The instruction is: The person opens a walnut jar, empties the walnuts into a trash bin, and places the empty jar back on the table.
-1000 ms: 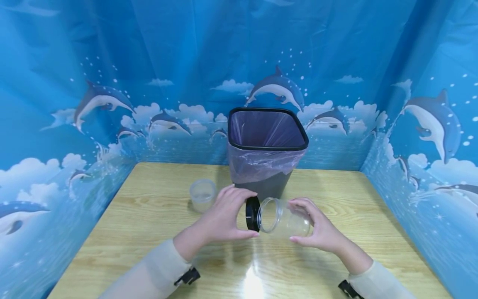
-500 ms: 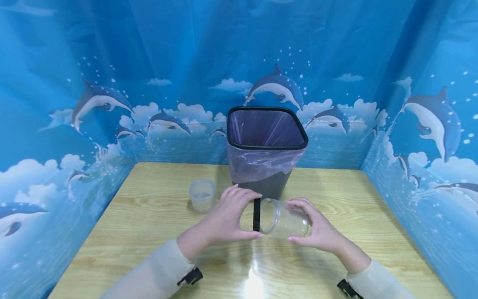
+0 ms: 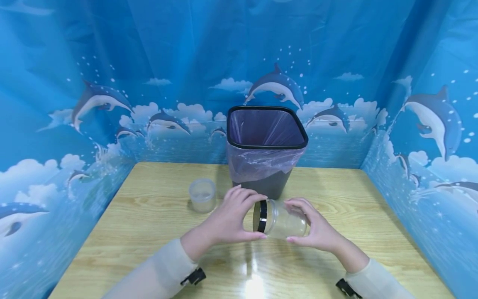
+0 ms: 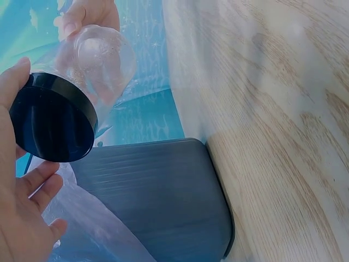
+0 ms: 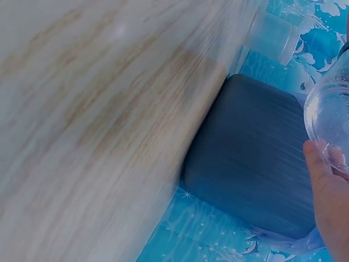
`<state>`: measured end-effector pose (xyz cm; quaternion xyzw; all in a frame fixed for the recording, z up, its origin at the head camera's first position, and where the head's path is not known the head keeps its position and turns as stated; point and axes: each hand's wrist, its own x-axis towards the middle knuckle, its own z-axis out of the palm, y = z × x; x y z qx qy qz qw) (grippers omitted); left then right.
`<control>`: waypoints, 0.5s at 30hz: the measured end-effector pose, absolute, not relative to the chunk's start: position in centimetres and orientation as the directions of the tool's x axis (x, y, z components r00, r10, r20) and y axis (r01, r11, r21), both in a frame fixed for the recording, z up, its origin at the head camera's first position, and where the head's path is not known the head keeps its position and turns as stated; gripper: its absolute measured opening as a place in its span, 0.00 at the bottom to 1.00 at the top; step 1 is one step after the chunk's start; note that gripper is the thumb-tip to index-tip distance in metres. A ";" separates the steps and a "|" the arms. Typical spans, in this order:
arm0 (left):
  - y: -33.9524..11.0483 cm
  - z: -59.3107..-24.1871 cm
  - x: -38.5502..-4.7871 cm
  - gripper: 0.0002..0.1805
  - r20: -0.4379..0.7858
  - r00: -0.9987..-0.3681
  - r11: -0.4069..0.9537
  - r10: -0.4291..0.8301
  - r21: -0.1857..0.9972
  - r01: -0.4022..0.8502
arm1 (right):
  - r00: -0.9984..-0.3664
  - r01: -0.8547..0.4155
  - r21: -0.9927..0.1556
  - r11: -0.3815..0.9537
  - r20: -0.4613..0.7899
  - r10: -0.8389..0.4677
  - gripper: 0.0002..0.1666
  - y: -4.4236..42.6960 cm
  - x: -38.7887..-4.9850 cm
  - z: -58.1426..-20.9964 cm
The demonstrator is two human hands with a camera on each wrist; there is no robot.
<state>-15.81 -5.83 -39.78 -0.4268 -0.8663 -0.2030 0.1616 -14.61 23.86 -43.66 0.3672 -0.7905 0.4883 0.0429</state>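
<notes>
A clear plastic jar [image 3: 287, 221] lies on its side in the air above the table, its mouth toward the left. My right hand [image 3: 316, 227] grips it near the base, thumb below and fingers above. The black lid [image 3: 262, 216] sits at the jar's mouth, and my left hand [image 3: 233, 218] pinches its rim between thumb and fingers. In the left wrist view the lid's dark flat top [image 4: 52, 120] faces the camera, with the jar behind it. Whether the lid is threaded on cannot be seen. The right wrist view shows only part of the jar [image 5: 332, 114].
A grey trash bin [image 3: 267, 182] with a purple liner and black rim stands just behind the hands. Left of it is a small translucent plastic cup [image 3: 203, 195]. The wood-grain table [image 3: 149, 220] is walled by a blue dolphin-print curtain [image 3: 179, 62].
My left hand has moved slightly right with the lid, which was tilted and apart from the jar and now meets its mouth. The right hand has shifted a little left with the jar.
</notes>
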 end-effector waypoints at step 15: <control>-5.4 -39.9 -16.0 0.48 0.453 -0.582 0.554 0.675 0.208 0.806 | -0.734 -0.596 -0.766 0.242 0.397 -0.552 0.51 23.7 -14.7 -43.7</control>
